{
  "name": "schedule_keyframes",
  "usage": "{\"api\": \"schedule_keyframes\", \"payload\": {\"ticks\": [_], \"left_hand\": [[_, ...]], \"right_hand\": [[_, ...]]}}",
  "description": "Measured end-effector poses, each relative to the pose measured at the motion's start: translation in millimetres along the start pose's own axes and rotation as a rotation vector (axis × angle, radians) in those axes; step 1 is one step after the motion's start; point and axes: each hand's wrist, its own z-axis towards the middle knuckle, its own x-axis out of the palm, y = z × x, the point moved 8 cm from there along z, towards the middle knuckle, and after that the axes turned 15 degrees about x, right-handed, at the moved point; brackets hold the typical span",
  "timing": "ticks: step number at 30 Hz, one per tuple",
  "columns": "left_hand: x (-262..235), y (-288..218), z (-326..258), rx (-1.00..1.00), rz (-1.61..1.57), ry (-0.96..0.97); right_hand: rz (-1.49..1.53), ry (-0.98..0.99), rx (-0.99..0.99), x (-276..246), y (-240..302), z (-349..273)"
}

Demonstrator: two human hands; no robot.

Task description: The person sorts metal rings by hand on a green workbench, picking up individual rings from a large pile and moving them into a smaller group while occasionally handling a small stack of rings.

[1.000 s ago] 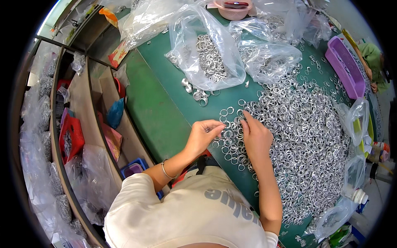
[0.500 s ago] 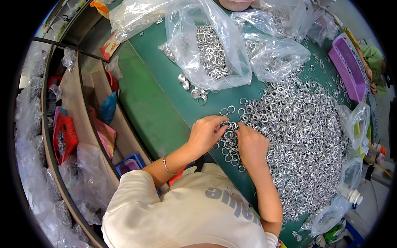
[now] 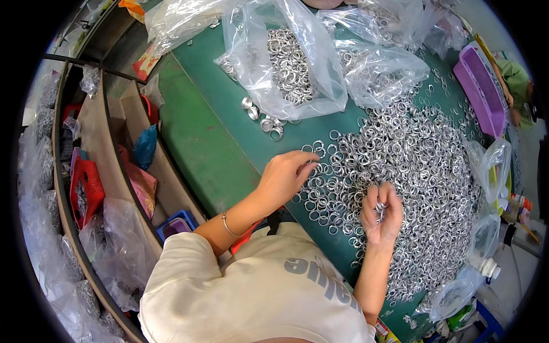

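A large heap of silvery metal rings spreads over the green table. At its left edge lies a thin scatter of single rings. My left hand is beside this scatter, thumb and fingers apart, fingertips close to a few rings. My right hand is above the heap with the palm turned up and fingers curled. Some rings show between its fingers; how many is hidden. Several wider, shinier bands lie apart in a small group on the table.
Beyond the heap lie clear plastic bags of rings. A purple basket stands at the far right, near another person's arm. Left of the green table are shelves with a red basket and bags. A bottle lies at the right edge.
My right hand has moved right and nearer me, away from my left hand, and turned palm up with rings in it. More loose rings lie spread between the hands; my left fingers have parted.
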Motion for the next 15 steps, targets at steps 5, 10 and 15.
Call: {"api": "schedule_keyframes", "payload": {"ticks": [5,10,15], "left_hand": [[5,-10,-20,0.033,-0.057,0.162],[11,-17,-27,0.101,0.01,0.203],[10,-14,-25,0.044,-0.041,0.172]], "right_hand": [[-0.666,-0.233,-0.094,-5,-6,-1],[-1.977,-0.427,-0.401,43,-44,6],[-1.55,-0.413,-0.318,30,-21,0]]}}
